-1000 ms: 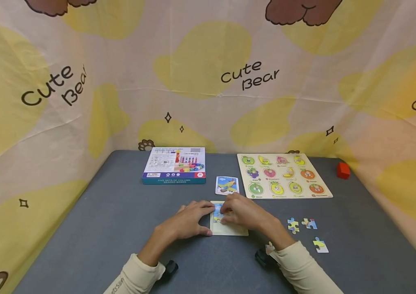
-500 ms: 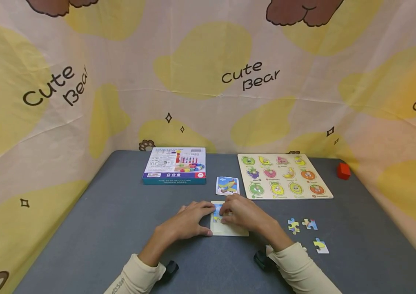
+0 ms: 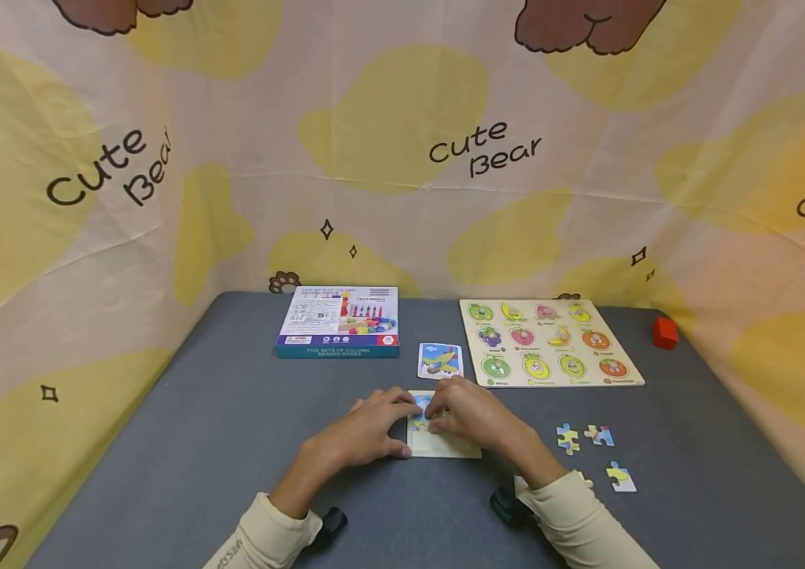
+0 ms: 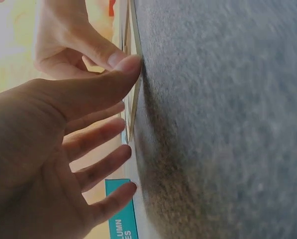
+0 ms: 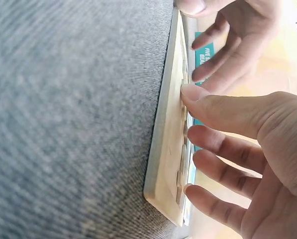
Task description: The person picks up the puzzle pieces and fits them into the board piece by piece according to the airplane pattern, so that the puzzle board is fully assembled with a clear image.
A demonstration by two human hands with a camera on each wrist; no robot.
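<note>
Gray tabletop point(image 3: 196, 442) bears a tray point(image 3: 453, 449) holding puzzle pieces point(image 3: 419, 424), both hands point(image 3: 372, 428) on it.

"How are the arms set?"
"The left forearm point(image 3: 260, 533) and right forearm point(image 3: 590, 521), both sleeved, slant inward, reaching toward the far edge of the worktop point(image 3: 189, 442)."
"And the left grip point(image 3: 374, 427)?"
"Fingers loosely spread, pointing toward the right edge, thumb apart."
"The right grip point(image 3: 472, 412)?"
"Just beside it, fingers bent, pointing toward the left edge; the fingertips are partly hidden."
</note>
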